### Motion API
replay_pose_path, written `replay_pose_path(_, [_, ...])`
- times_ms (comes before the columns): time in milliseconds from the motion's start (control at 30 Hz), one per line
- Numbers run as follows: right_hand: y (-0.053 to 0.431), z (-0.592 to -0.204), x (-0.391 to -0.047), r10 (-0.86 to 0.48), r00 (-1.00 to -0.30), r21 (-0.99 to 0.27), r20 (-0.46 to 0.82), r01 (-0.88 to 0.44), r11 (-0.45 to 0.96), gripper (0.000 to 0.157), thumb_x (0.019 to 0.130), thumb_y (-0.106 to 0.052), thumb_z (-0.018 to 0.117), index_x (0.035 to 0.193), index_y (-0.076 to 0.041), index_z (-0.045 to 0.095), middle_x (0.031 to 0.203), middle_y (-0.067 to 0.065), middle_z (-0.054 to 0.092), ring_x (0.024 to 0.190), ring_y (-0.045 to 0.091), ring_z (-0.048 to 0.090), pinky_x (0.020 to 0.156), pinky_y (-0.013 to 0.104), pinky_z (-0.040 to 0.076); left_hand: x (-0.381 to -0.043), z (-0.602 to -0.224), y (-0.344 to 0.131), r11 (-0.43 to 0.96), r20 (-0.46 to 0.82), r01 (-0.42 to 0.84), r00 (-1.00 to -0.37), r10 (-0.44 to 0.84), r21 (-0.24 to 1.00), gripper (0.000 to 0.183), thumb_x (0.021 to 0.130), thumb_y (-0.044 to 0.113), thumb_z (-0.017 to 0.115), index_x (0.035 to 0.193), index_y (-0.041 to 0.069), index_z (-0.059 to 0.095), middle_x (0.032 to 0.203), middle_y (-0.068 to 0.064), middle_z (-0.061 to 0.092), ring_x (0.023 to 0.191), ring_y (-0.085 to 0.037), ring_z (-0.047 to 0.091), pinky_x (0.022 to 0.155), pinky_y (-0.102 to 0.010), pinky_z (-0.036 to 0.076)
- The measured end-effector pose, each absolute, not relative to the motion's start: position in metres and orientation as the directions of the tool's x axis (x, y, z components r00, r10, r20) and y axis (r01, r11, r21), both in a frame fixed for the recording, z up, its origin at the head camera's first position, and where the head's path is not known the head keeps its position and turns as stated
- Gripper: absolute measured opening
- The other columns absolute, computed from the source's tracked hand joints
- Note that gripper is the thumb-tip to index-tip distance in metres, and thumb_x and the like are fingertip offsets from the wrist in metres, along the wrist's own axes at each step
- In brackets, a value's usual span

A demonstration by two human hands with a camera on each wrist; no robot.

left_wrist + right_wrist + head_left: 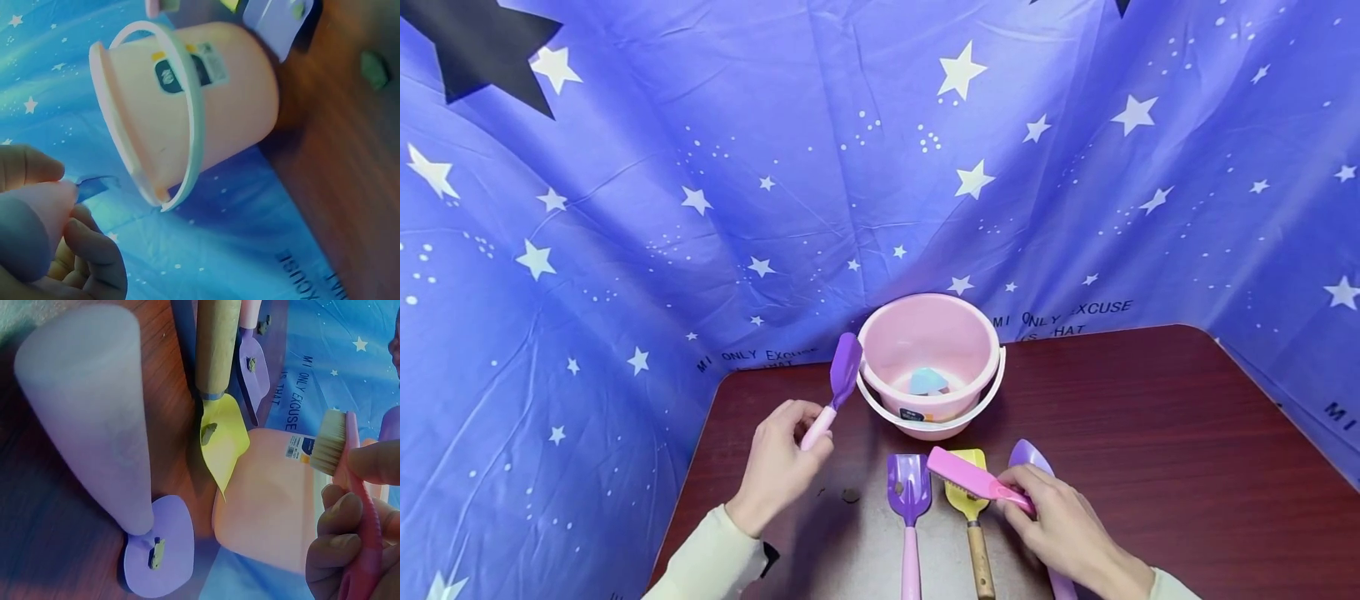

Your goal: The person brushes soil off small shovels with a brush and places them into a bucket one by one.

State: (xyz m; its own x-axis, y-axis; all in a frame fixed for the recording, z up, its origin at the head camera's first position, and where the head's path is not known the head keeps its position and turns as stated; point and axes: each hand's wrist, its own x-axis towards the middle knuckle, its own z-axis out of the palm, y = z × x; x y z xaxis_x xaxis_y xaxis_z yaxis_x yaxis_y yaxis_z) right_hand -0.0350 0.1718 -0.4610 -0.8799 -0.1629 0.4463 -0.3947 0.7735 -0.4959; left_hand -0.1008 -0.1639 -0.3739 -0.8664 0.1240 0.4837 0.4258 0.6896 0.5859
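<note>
My left hand [782, 458] holds a small purple toy shovel [846, 367] by its pink handle, blade up beside the left rim of a pink bucket [925, 333]. My right hand [1063, 517] grips a pink brush [962, 473] above the table, and its pale bristles show in the right wrist view. Below the brush lies a yellow shovel [226, 440] with a wooden handle, a small lump on its blade. To its left is a purple shovel [908, 492] with a pink handle. A lilac shovel [172, 537], partly hidden by my right hand in the head view, also bears a lump.
Inside the bucket lies a light blue piece [928, 381]. The bucket's white handle [992, 400] hangs down in front. A dark lump [850, 495] sits on the brown table [1187, 433] left of the shovels. Behind the table hangs a blue star-patterned cloth [820, 167].
</note>
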Motion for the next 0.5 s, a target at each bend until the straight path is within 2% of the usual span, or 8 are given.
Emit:
replay_pose_path(233, [0.179, -0.463, -0.033, -0.152, -0.880, -0.484, 0.449, -0.383, 0.787, 0.033, 0.069, -0.011, 0.080, 0.090, -0.031, 0.063, 0.076, -0.023, 0.047, 0.063, -0.003, 0.041, 0.055, 0.022, 0.035, -0.119, -0.355, -0.154, 0.734, 0.500, 0.469, -0.842, 0.204, 0.491, 0.022, 0.063, 0.006, 0.070, 0.083, 0.015, 0.065, 0.073, 0.009, 0.053, 0.063, -0.007, 0.048, 0.058, -0.026, 0.040])
replay_pose_path(500, [0.186, -0.461, -0.030, -0.144, -0.879, -0.475, 0.455, -0.376, 0.796, 0.032, 0.070, -0.010, 0.079, 0.091, -0.028, 0.064, 0.080, -0.022, 0.049, 0.065, -0.003, 0.043, 0.056, 0.022, 0.037, -0.140, -0.338, -0.141, 0.762, 0.455, 0.495, -0.840, 0.296, 0.417, 0.017, 0.068, 0.010, 0.069, 0.085, 0.013, 0.067, 0.075, 0.005, 0.054, 0.066, -0.011, 0.049, 0.060, -0.028, 0.041])
